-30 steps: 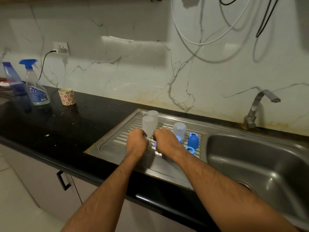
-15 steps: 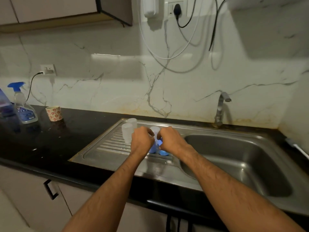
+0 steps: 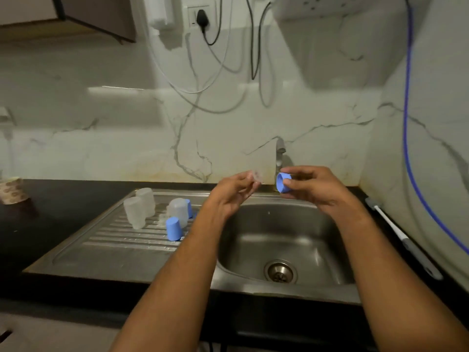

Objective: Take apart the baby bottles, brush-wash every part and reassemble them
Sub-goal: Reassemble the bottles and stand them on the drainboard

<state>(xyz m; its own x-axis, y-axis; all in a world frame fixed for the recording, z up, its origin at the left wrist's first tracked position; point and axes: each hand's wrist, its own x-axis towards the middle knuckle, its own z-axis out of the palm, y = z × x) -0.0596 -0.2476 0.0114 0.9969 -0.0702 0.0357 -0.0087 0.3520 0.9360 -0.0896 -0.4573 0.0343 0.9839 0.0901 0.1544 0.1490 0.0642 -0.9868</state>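
Above the sink basin (image 3: 284, 240), my right hand (image 3: 312, 186) grips a blue screw ring (image 3: 283, 182) between thumb and fingers. My left hand (image 3: 233, 193) pinches a small clear teat (image 3: 255, 177) a short way left of the ring. On the ribbed drainboard (image 3: 119, 240) two frosted bottle bodies (image 3: 134, 212) stand upside down, with a clear cap (image 3: 178, 210) and a blue cap (image 3: 173, 228) to their right. Another blue part (image 3: 189, 208) peeks out behind the clear cap.
The tap (image 3: 279, 153) stands just behind my hands. A bottle brush (image 3: 403, 240) lies on the black counter right of the basin. A patterned cup (image 3: 11, 190) sits at far left. Cables and a blue hose (image 3: 407, 123) hang on the marble wall.
Both hands lifted from the drainboard and moved right over the basin, carrying the blue ring and the teat. The camera turned right with them.
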